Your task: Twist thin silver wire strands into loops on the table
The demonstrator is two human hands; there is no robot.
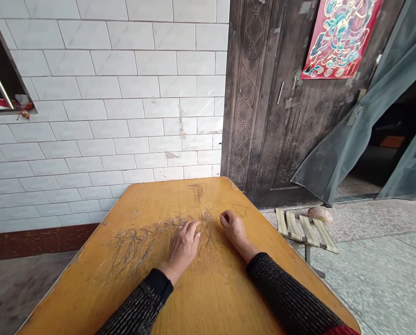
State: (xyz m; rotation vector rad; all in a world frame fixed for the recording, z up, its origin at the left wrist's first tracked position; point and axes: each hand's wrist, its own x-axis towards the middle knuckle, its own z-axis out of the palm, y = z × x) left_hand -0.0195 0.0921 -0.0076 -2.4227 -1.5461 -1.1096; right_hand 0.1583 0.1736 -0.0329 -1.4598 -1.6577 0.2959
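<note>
Nearest, above the near part of the table (215, 298), two dark, light-flecked sleeves: the left sleeve (134, 304) left of the table's middle, the right sleeve (295, 293) slanting in alongside the right edge. Beyond the cuffs, about midway between the table's left and right edges, the left hand (184, 244), back up, fingers bent, thumb near the forefinger; impossible to tell whether pinching a wire. Closer to the right edge, well apart from the left, the right hand (234, 228), fingers curled in, thumb and forefinger close together; impossible to tell whether gripping anything. From the left hand toward the left edge, a slanting row of looped wires (134, 235), thin tails fanning toward the near left corner. Between the hands, another wire bundle (207, 216), loops farther off, tails nearer. Past the right hand, by the right edge, a few loose wires (241, 208); near the far edge, a small bunch of straight wires (198, 188). Off the right edge, on the floor (379, 232), a folding stool (305, 228) with pale straps. Behind the far edge, a white tiled wall (124, 93); beyond the far right corner, a dark carved door (264, 102) with a red poster (342, 37), then a grey curtain (354, 135).
</note>
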